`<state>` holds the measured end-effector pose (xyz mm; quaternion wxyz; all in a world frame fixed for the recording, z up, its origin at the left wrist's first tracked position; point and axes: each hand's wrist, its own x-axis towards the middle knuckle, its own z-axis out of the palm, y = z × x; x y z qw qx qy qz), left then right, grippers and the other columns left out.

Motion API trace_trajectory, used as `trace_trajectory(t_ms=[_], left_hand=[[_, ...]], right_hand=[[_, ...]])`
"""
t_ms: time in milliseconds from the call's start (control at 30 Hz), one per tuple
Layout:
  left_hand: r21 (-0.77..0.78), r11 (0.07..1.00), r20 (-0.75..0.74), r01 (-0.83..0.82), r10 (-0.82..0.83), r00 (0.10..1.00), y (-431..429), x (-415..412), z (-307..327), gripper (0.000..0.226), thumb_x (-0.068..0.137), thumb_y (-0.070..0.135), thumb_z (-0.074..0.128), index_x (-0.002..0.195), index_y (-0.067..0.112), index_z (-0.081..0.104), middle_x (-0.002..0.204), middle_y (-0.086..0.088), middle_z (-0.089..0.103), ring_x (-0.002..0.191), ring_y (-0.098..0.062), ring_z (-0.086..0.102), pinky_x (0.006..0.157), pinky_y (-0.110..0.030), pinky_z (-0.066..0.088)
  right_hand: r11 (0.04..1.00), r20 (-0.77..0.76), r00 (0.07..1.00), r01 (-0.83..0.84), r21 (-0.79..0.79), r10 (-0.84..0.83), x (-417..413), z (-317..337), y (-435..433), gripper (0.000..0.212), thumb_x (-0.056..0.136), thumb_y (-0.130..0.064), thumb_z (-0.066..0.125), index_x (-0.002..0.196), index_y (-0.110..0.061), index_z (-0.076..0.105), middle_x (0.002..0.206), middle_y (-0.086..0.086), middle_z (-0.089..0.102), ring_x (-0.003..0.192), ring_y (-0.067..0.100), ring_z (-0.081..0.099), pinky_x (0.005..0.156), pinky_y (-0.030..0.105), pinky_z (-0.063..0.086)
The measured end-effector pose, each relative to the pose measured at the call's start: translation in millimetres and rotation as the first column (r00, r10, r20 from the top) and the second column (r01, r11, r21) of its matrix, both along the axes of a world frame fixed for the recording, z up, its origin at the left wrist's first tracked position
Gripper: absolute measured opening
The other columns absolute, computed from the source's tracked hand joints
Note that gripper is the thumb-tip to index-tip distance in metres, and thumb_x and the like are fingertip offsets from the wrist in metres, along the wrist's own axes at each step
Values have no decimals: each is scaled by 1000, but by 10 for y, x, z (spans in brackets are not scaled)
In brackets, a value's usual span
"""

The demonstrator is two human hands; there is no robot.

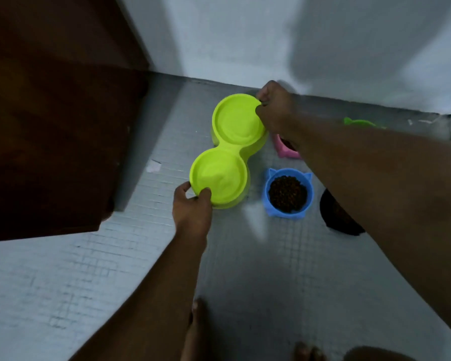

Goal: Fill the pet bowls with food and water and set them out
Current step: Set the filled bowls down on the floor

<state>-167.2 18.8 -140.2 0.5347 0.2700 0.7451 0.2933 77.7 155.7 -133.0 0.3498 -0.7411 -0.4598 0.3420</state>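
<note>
Hands [192, 204] grip green double bowl [227, 149] (blue bowl [287, 192] beside).

Lime double bowl [227, 149]: 2 wells, gripped at near rim by left hand [192, 208], far rim by right hand [276, 110]. Blue bowl [287, 192]: kibble-filled, just beside, on tiled floor [89, 269].

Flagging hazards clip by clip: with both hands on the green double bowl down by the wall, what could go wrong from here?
1. The left hand and right hand pinch only the rims of the double bowl; if it holds water, which I cannot tell, a tilt could spill it.
2. The blue bowl of kibble sits close beside it and under the right forearm; a sideways shift could knock it.
3. The pink bowl is mostly hidden by that arm.
</note>
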Motion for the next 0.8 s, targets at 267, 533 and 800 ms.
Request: trace_trajectory(t_ms=[267, 533, 800], left_hand=[[1, 999, 12, -38, 38, 999, 32, 337, -501, 88, 47, 58, 67, 128, 23, 60, 119, -9, 68, 109, -32, 68, 96, -57, 57], [-19, 1000, -38, -14, 13, 999, 93, 356, -578, 84, 56, 46, 71, 135, 21, 58, 121, -12, 67, 110, -38, 68, 97, -57, 57], [-112, 977, -267, 181, -205, 942, 281, 114, -273, 79, 91, 40, 74, 153, 7, 39, 150, -18, 52, 136, -32, 52, 107, -34, 42]], right_hand=[[995, 75, 994, -75, -63, 80, 61, -855, 311, 26, 75, -4, 56, 99, -9, 66, 89, 5, 64, 68, 6, 56, 54, 12, 38], [993, 65, 993, -95, -67, 99, 19, -1123, 438, 20, 94, -5, 59, 114, -6, 63, 102, 5, 66, 89, 12, 58, 55, 7, 39], [998, 121, 991, -60, 32, 56, 33, -626, 256, 25, 91, -16, 66, 113, -6, 63, 103, 4, 61, 93, 12, 53, 74, 16, 42]])
